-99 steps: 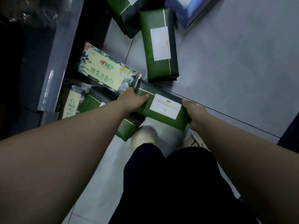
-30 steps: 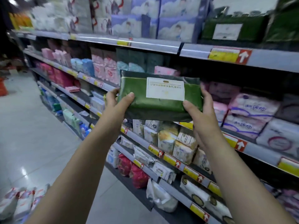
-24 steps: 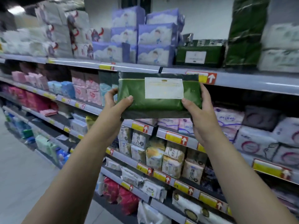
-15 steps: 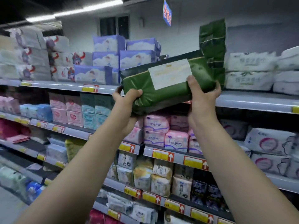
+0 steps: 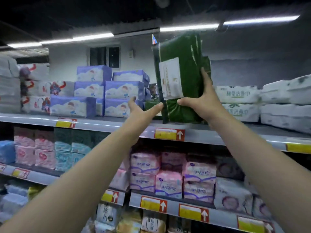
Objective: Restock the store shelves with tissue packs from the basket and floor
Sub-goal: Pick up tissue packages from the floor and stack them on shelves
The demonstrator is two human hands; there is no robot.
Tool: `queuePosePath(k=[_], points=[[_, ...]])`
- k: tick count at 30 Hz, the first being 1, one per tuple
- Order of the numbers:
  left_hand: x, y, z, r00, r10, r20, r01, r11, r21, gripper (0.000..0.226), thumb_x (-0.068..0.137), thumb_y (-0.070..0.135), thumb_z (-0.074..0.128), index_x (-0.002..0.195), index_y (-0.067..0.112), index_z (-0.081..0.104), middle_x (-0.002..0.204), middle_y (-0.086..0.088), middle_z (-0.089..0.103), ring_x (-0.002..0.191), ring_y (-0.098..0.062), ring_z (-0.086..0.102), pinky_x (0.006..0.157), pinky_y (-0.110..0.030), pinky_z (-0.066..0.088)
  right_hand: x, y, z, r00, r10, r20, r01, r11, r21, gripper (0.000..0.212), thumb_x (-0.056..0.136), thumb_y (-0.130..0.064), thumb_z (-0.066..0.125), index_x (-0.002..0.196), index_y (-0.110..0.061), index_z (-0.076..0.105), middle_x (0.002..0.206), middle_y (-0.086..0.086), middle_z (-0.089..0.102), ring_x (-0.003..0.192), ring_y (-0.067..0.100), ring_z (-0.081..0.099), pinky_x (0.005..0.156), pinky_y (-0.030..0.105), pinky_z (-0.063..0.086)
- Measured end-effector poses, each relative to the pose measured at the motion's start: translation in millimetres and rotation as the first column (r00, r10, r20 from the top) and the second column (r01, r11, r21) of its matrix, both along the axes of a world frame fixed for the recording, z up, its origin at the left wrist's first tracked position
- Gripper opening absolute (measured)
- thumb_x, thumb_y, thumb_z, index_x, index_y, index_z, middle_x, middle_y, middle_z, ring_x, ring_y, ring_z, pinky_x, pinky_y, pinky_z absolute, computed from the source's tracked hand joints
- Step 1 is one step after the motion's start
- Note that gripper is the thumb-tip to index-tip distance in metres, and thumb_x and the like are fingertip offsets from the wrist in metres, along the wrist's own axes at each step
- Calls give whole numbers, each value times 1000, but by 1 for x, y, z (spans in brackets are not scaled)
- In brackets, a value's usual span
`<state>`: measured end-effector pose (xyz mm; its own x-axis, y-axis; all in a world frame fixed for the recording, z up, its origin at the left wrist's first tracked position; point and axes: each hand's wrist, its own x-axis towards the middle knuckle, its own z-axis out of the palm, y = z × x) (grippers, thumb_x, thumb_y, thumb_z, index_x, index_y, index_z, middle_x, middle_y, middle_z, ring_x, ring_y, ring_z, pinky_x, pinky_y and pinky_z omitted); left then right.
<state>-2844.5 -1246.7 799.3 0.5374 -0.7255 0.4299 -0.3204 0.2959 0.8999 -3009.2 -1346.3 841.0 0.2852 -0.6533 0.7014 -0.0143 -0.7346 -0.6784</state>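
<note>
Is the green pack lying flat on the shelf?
No, the green pack stands on end, gripped low by the right hand at the top shelf.

I read 棉柔洁面巾 in green on the soft white packs (image 5: 237,95) up top. The red and yellow shelf tags (image 5: 169,134) show white up arrows.

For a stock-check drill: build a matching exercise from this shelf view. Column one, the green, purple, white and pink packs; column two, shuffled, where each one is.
1. green pack
2. purple packs
3. white packs
4. pink packs

A. top shelf, right of the green pack
B. shelf below the top one
C. gripped upright by the right hand, left hand at its lower left edge
D. top shelf, left of the green pack

Pairs: 1-C; 2-D; 3-A; 4-B.
</note>
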Motion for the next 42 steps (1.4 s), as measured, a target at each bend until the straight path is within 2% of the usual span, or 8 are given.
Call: queuePosePath(k=[3, 6, 9, 12, 19, 25, 33, 42], points=[[23, -27, 25, 946, 198, 258, -157, 972, -173, 117, 73, 43, 82, 154, 23, 0, 161, -7, 10, 145, -24, 22, 118, -46, 22, -4, -29, 32, 922, -166, -349, 100, 974, -201, 116, 61, -34, 87, 153, -43, 16, 146, 5, 34, 133, 27, 36, 113, 42, 34], [43, -59, 35, 867, 253, 430, -171, 961, -219, 106, 75, 24, 83, 153, 15, 13, 154, -9, 26, 142, -22, 27, 114, -33, 26, 10, -55, 51, 784, -190, -591, 2, 952, -305, 97, 70, -24, 85, 151, -36, 31, 146, 3, 39, 128, 19, 41, 99, 24, 34], [64, -90, 28, 903, 189, 385, -159, 981, -110, 96, 73, 22, 84, 147, 14, 23, 140, -7, 44, 128, -20, 46, 103, -30, 38, 34, -82, 62, 688, -125, -715, -89, 963, -254, 70, 75, -26, 81, 138, -36, 52, 143, -6, 49, 121, 12, 49, 95, 23, 39], [89, -111, 12, 863, 253, 437, -301, 953, 43, 111, 70, 30, 87, 152, 16, 13, 149, -12, 32, 133, -28, 38, 109, -36, 33, 62, -104, 55, 599, -180, -780, -141, 935, -324, 60, 83, -32, 74, 139, -36, 52, 145, -7, 49, 130, 16, 47, 109, 30, 37], [113, -135, 13, 777, 201, 596, -361, 919, 161, 102, 70, 30, 84, 146, 27, 16, 134, -17, 39, 119, -30, 44, 102, -37, 38, 83, -144, 40, 500, -474, -725, -42, 822, -567, 66, 87, -54, 62, 146, -46, 34, 140, 4, 39, 132, 30, 31, 111, 46, 31], [121, -150, 25, 711, 156, 686, -406, 887, 219, 95, 73, 32, 83, 140, 20, 17, 128, -14, 51, 110, -30, 53, 90, -37, 46, 92, -156, 33, 479, -503, -720, 15, 825, -566, 81, 81, -53, 71, 149, -35, 32, 153, -1, 28, 140, 27, 22, 111, 51, 33], [137, -165, 41, 567, 50, 822, -449, 856, 258, 88, 70, 42, 83, 127, 14, 22, 122, -15, 57, 106, -34, 59, 91, -45, 49, 101, -153, 27, 450, -578, -681, 147, 800, -582, 82, 80, -50, 72, 149, -27, 34, 147, 3, 41, 135, 26, 38, 106, 47, 41], [147, -162, 41, 332, 19, 943, -409, 904, 126, 96, 83, 58, 63, 149, 8, 14, 158, -16, 8, 146, -31, 14, 116, -53, 20, 116, -121, 10, 317, -704, -635, 408, 706, -579, 82, 88, -45, 65, 154, -24, 21, 159, 3, 28, 145, 26, 28, 117, 54, 19]])
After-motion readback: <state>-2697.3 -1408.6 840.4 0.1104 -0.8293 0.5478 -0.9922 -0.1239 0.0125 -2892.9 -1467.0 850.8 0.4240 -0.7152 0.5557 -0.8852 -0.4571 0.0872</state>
